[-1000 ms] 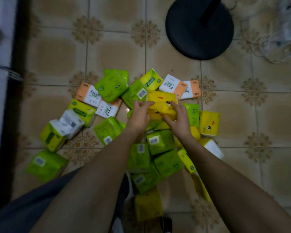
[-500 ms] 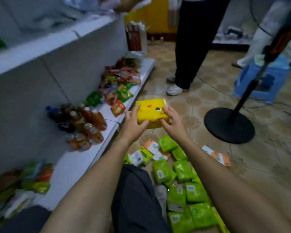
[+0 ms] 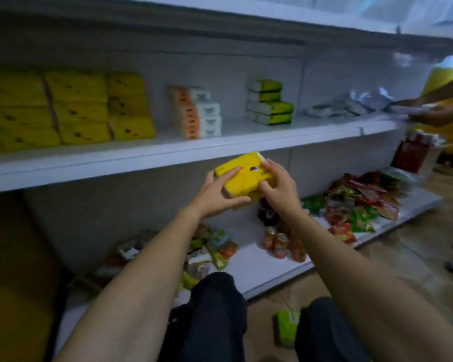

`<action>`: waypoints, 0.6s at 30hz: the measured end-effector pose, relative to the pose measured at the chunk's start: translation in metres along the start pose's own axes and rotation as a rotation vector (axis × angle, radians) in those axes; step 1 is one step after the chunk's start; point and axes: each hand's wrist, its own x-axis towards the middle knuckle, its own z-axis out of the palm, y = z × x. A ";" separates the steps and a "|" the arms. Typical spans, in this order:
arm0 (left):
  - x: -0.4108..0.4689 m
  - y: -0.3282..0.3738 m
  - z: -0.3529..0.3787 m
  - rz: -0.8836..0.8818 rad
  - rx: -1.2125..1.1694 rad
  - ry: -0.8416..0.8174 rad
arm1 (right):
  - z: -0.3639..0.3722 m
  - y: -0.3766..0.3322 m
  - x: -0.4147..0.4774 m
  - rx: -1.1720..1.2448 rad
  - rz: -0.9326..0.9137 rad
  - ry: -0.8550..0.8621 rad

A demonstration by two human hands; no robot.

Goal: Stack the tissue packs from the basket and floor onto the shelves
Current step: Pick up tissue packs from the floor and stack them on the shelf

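Holding the yellow tissue pack (image 3: 246,176) clamped between left hand (image 3: 215,194) and right hand (image 3: 277,189), just below the middle shelf (image 3: 168,152); I'd lift it clear of the edge, then slide it beside the yellow stack (image 3: 128,105).

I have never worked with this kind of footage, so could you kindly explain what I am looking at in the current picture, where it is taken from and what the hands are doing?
There is no machine here: a camera worn on a person's head looks forward and down, so the two bare arms reaching in from below are the wearer's own. The left hand and right hand together hold one yellow tissue pack, just below the edge of the middle shelf. On that shelf stand stacks of yellow packs, orange-and-white packs and green-and-white packs. The bottom shelf carries snack bags and small bottles. A green pack lies on the floor between the wearer's knees. Another person's hand shows at the far right.
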 end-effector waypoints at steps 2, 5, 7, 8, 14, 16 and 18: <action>-0.014 -0.015 -0.042 -0.002 0.109 0.099 | 0.032 -0.032 0.018 0.059 -0.061 -0.024; -0.031 -0.032 -0.095 -0.040 0.250 0.355 | 0.079 -0.078 0.042 0.195 -0.128 -0.066; -0.037 -0.041 -0.123 -0.095 0.314 0.528 | 0.108 -0.105 0.053 0.289 -0.151 -0.068; -0.038 -0.046 -0.135 -0.134 0.343 0.610 | 0.123 -0.116 0.058 0.315 -0.164 -0.072; -0.021 -0.066 -0.172 -0.414 0.317 0.689 | 0.196 -0.159 0.073 0.379 -0.176 -0.289; -0.017 -0.071 -0.177 -0.426 0.394 0.664 | 0.206 -0.164 0.082 0.410 -0.130 -0.317; -0.013 -0.076 -0.184 -0.373 0.481 0.727 | 0.208 -0.164 0.092 0.436 -0.075 -0.326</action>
